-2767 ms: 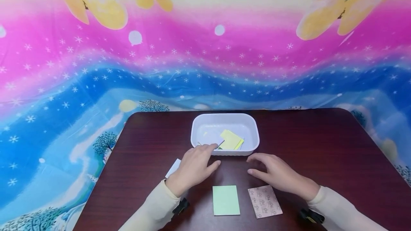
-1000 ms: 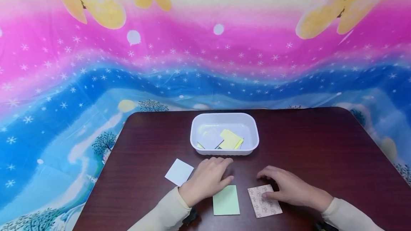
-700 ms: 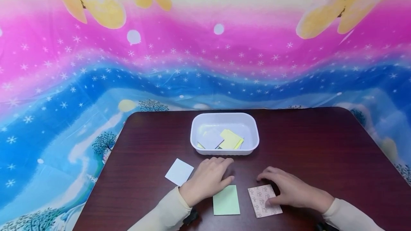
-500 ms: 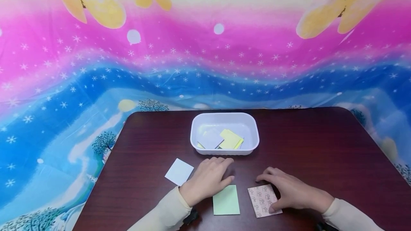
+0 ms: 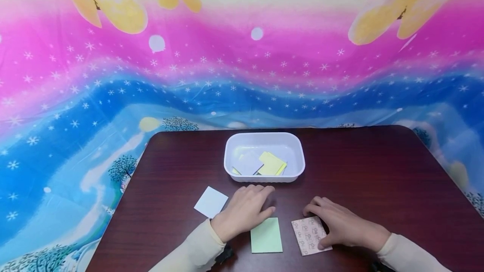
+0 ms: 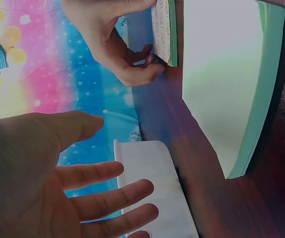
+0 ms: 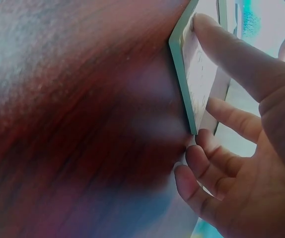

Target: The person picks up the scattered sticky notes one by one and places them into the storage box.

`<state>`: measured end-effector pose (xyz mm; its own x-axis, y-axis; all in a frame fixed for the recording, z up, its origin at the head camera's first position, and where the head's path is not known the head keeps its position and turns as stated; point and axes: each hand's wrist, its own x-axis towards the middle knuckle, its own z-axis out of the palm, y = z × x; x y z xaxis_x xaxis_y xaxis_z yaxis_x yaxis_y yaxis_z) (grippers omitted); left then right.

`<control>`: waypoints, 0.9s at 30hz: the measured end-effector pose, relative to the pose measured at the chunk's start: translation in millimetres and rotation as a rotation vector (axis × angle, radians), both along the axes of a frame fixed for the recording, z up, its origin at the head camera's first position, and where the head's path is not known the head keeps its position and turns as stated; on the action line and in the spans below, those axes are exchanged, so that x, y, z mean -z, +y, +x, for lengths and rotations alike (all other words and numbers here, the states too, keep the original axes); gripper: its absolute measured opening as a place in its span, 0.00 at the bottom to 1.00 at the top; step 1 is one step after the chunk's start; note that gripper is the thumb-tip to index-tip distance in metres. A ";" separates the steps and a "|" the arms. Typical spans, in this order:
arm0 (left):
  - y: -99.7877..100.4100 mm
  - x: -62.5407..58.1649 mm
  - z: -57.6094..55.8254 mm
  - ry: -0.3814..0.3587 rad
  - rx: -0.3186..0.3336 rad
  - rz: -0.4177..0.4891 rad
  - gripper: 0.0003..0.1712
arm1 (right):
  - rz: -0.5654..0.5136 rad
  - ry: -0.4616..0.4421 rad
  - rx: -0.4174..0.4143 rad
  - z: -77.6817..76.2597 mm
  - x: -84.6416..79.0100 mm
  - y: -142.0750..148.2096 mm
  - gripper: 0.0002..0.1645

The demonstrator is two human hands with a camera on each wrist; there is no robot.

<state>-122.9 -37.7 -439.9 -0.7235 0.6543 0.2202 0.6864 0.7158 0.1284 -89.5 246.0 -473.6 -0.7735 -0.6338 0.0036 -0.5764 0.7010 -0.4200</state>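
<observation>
My right hand [image 5: 345, 223] is at the right of a square sticky-note pad [image 5: 308, 238] with a pinkish patterned top. Its thumb lies on the pad's right part, and the curled fingers are at the far edge; green sides show in the right wrist view. My left hand [image 5: 243, 211] hovers with relaxed, spread fingers and holds nothing, its wrist and thumb beside a light green sticky-note pad [image 5: 266, 238]. In the left wrist view the green pad [image 6: 222, 74] looks thick. A white square note pad [image 5: 211, 202] lies left of the left hand.
A white plastic tub [image 5: 264, 178] stands toward the back of the dark wooden table [image 5: 351, 163]. Inside are yellow notes [image 5: 270, 163] and a pale square piece [image 5: 247, 163]. A colourful printed cloth [image 5: 227, 62] hangs behind the table.
My left hand came back from the tub's rim toward the green pad, uncovering the white pad. My right hand moved right and nearer, its thumb coming down on the patterned pad and sliding to its right side.
</observation>
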 end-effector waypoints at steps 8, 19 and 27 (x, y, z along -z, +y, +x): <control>-0.3 0.3 -0.9 0.000 0.003 0.006 0.26 | -0.026 0.012 -0.004 -2.2 0.8 -0.1 0.38; -1.1 0.4 -1.7 -0.011 -0.001 -0.007 0.27 | -0.037 -0.005 0.005 -3.6 1.6 -1.5 0.38; -1.6 -0.1 -1.7 -0.005 -0.002 -0.010 0.27 | -0.044 0.029 -0.002 -4.5 1.7 -2.0 0.36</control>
